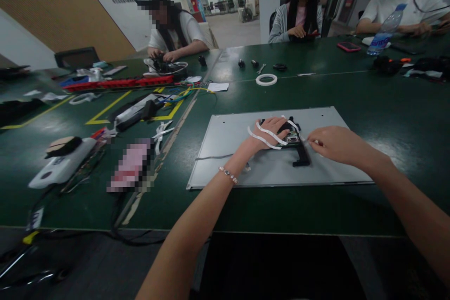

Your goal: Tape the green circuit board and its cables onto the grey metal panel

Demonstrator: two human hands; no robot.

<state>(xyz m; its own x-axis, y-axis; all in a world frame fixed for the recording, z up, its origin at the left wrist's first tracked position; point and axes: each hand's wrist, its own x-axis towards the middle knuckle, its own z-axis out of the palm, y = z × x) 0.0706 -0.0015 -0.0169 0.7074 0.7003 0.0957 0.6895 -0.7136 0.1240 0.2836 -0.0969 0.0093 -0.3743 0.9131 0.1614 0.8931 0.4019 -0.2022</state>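
On a grey metal panel (246, 159), left hand (269, 135) pressing flat on a black circuit module (297, 143), white strips (267, 135) draping its fingers; right hand (335, 144) just beside, pinching a strip end. Beyond both: tape roll (266, 79), water bottle (386, 29), seated co-workers.

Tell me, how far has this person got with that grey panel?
Done, it seems: the grey panel lies flat on the green table with a black part placed on it. In hand: the left hand, white strips draped over it, presses the part while the right hand pinches something small beside it. Left: the strips aren't yet stuck down.
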